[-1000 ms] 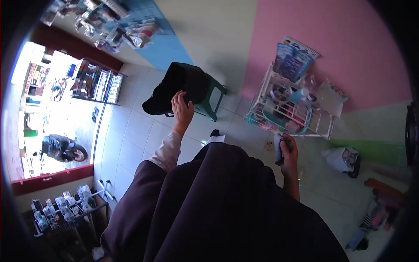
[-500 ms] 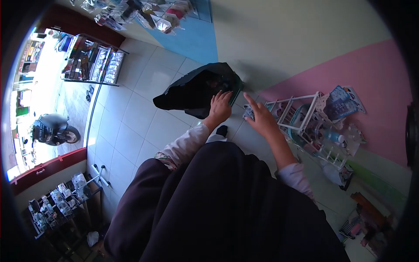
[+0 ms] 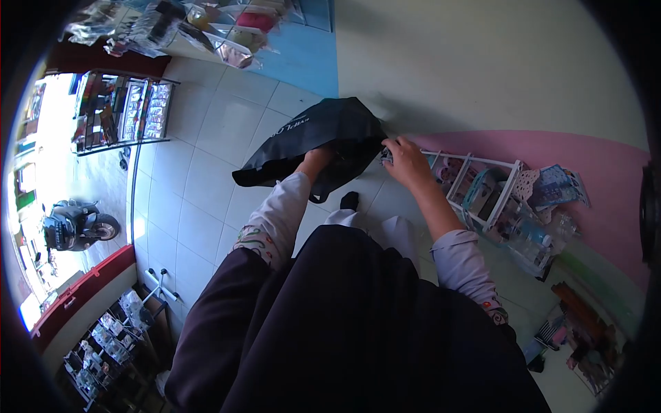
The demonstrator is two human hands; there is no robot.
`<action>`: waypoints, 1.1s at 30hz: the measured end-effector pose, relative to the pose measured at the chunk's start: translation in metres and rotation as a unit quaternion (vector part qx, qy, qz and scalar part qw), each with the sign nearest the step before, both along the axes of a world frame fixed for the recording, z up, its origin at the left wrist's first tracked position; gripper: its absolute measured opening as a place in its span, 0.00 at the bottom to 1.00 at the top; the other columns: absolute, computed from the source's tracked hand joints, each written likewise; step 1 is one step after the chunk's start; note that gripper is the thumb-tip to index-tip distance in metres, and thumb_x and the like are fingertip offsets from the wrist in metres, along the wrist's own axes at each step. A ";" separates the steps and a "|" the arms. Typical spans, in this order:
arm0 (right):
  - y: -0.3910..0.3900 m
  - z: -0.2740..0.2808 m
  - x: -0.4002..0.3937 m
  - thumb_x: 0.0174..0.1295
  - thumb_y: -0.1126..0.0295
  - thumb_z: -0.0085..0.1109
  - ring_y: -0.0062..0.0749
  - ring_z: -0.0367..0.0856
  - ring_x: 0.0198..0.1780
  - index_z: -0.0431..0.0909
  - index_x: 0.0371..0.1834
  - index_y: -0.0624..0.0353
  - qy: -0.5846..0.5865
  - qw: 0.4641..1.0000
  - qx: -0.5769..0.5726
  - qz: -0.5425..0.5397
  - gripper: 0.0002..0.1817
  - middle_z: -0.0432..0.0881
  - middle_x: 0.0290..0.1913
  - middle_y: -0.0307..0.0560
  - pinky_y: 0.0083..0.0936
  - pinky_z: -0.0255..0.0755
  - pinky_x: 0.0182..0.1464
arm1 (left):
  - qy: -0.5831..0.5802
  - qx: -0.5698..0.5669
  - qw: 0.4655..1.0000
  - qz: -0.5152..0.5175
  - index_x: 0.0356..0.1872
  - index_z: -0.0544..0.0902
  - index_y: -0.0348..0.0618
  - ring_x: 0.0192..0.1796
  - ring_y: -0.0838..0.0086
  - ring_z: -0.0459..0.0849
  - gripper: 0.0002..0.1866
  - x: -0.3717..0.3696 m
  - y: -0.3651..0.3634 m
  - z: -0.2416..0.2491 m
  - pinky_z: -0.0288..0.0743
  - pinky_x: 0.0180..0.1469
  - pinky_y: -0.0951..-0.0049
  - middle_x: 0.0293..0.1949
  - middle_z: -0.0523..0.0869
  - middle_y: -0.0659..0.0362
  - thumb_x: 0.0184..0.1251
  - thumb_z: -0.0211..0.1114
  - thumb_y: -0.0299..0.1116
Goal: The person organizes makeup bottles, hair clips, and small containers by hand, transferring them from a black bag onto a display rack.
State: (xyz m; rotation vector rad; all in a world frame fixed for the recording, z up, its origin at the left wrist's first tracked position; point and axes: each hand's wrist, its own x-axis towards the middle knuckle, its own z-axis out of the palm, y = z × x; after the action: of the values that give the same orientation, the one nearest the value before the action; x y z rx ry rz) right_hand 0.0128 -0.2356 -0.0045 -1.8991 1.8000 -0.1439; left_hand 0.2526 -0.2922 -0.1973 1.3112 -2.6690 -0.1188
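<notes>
Bag (image 3: 323, 138) on floor (image 3: 206, 179), wire rack (image 3: 496, 199) right of it.

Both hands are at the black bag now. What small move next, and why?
Probably ease the right hand with its small object toward the mouth of the black fabric bag. The left hand reaches into the bag, apparently parting it, and the right sits at its edge.

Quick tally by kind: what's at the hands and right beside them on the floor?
Hands: 2, left hand, right hand
Black bags: 1, black bag
White wire racks: 1, white rack
Total: 4
</notes>
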 end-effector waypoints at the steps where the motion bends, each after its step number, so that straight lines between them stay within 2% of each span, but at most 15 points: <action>1: 0.000 -0.002 -0.001 0.48 0.70 0.66 0.51 0.77 0.46 0.74 0.49 0.53 -0.006 1.000 -0.001 -0.007 0.22 0.75 0.43 0.52 0.39 0.74 0.48 | 0.011 0.059 0.998 0.008 0.44 0.82 0.42 0.44 0.55 0.83 0.15 -0.001 -0.003 -0.006 0.75 0.48 0.59 0.40 0.84 0.47 0.60 0.54 0.33; 2: -0.002 -0.002 -0.001 0.48 0.70 0.66 0.51 0.77 0.46 0.74 0.49 0.54 -0.011 1.000 -0.002 -0.015 0.22 0.75 0.43 0.52 0.39 0.74 0.48 | 0.025 0.144 0.988 0.040 0.44 0.82 0.42 0.43 0.55 0.83 0.15 -0.002 -0.004 -0.008 0.75 0.48 0.59 0.40 0.84 0.47 0.60 0.54 0.34; 5: -0.011 -0.004 -0.002 0.48 0.70 0.66 0.51 0.77 0.46 0.74 0.48 0.55 -0.027 0.999 -0.018 -0.034 0.22 0.75 0.42 0.52 0.39 0.73 0.47 | 0.016 0.200 0.978 0.062 0.44 0.82 0.42 0.43 0.55 0.83 0.15 -0.017 -0.009 -0.020 0.75 0.47 0.59 0.40 0.84 0.47 0.60 0.55 0.34; 12: -0.017 -0.018 -0.001 0.48 0.70 0.66 0.49 0.77 0.45 0.74 0.48 0.56 -0.058 0.997 -0.031 -0.042 0.21 0.75 0.42 0.52 0.38 0.73 0.47 | -0.008 0.193 0.979 0.065 0.45 0.82 0.41 0.42 0.55 0.83 0.15 -0.043 -0.006 -0.039 0.75 0.47 0.59 0.39 0.84 0.47 0.59 0.56 0.34; 23: -0.020 -0.006 -0.005 0.48 0.72 0.66 0.48 0.77 0.46 0.74 0.47 0.55 -0.075 0.992 -0.068 -0.073 0.21 0.76 0.44 0.51 0.36 0.73 0.49 | 0.026 0.240 0.968 0.072 0.45 0.82 0.41 0.41 0.55 0.83 0.15 -0.032 -0.022 -0.014 0.76 0.46 0.59 0.38 0.84 0.47 0.58 0.57 0.35; 33: -0.006 -0.003 0.001 0.48 0.71 0.66 0.47 0.77 0.46 0.74 0.47 0.55 -0.070 0.995 -0.035 -0.063 0.21 0.76 0.43 0.50 0.36 0.73 0.48 | 0.003 0.200 0.978 0.057 0.45 0.81 0.41 0.40 0.54 0.84 0.16 -0.041 0.007 -0.023 0.76 0.46 0.60 0.37 0.84 0.47 0.58 0.58 0.36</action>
State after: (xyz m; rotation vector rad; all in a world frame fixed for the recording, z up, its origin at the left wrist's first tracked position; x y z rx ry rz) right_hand 0.0133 -0.2420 -0.0076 -1.7747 1.8402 -0.3808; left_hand 0.2117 -0.2848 -0.2207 1.5636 -2.6457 -0.6738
